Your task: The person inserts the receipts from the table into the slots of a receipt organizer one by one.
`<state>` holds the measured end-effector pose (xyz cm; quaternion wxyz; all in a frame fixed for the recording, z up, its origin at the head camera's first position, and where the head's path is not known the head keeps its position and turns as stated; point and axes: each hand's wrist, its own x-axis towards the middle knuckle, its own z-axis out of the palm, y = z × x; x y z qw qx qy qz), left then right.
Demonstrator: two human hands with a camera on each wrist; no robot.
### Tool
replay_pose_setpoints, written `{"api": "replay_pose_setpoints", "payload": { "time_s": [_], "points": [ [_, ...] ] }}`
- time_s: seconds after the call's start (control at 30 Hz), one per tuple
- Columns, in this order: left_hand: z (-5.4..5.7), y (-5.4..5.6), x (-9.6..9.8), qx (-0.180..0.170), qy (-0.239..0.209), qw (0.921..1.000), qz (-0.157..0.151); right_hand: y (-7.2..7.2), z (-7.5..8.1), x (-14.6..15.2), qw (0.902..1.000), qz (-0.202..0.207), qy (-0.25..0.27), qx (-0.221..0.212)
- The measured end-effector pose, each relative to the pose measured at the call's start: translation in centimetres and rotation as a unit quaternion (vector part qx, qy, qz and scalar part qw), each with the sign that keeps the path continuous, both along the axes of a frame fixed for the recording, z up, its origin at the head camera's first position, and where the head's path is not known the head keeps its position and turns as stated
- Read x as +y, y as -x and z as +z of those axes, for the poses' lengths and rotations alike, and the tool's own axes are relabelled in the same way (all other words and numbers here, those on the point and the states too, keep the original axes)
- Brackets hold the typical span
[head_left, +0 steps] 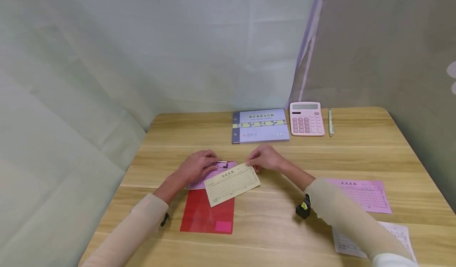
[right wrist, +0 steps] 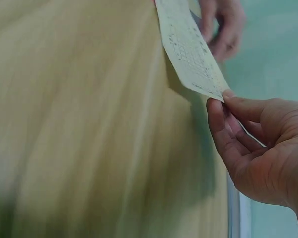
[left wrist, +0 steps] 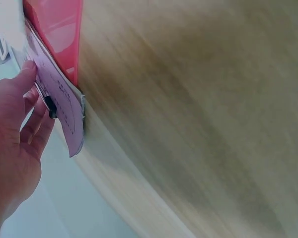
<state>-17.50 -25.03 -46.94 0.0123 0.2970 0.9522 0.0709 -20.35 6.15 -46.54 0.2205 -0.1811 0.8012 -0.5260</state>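
A red clipboard lies left of the table's middle, a pink slip on its upper part under the metal clip. My left hand grips the board's clip end; in the left wrist view the thumb is over the clip and the fingers go round its far side. A pale yellow printed form slants above the board and covers part of it. My right hand pinches this form's upper right corner between thumb and fingers, as the right wrist view also shows.
At the table's back stand a lilac account book, a pink calculator and a pen. A pink form and a white form lie on the right, partly under the right forearm. A curtain hangs behind.
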Motion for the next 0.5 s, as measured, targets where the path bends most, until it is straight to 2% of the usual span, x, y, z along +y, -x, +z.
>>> {"api": "replay_pose_setpoints", "payload": {
  "time_s": [0.23,0.5],
  "points": [
    [-0.2,0.3,-0.1,0.008,-0.020,0.9996,-0.019,-0.6,-0.8,-3.6,1.0000,-0.004,-0.008,0.003],
    [0.0,0.3,-0.2,0.010,-0.008,0.9996,-0.024,-1.1,-0.7,-5.0,0.9996,-0.016,-0.013,0.021]
  ]
}}
